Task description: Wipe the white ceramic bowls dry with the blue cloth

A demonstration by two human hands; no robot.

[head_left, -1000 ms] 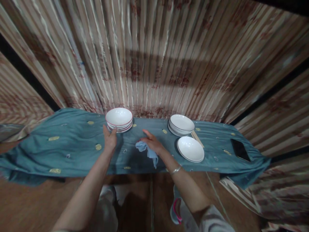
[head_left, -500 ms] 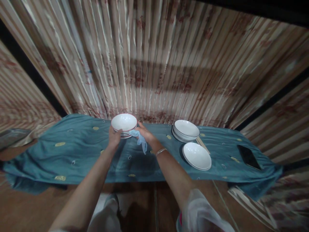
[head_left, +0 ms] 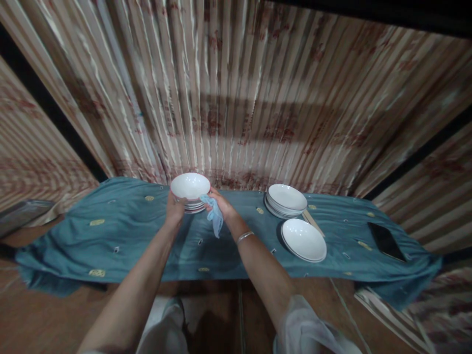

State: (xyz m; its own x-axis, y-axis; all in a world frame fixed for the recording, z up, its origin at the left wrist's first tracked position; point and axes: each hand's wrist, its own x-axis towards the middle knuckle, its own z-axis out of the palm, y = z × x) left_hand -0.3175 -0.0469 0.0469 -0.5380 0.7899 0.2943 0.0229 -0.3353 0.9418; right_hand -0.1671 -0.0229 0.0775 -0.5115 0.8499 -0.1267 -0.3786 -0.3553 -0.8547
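Note:
A white bowl (head_left: 190, 186) with a red rim is held between my two hands, just above a stack of similar bowls (head_left: 194, 207) at the table's back edge. My left hand (head_left: 174, 210) grips its left side, thumb at the near rim. A light blue cloth (head_left: 216, 219) hangs from my right hand (head_left: 221, 204), whose fingers also touch the bowl's right side. Part of the stack is hidden by the hands and cloth.
A teal patterned cloth (head_left: 136, 236) covers the table. To the right are a stack of white plates (head_left: 286, 197), a smaller pile of white dishes (head_left: 304, 239), a pale wooden strip (head_left: 313, 222) and a black phone (head_left: 386, 241). A pleated curtain (head_left: 228, 98) hangs behind.
The top bowl has risen slightly off the stack, held by both hands. The blue cloth has shifted a little in my right hand. The view has moved slightly.

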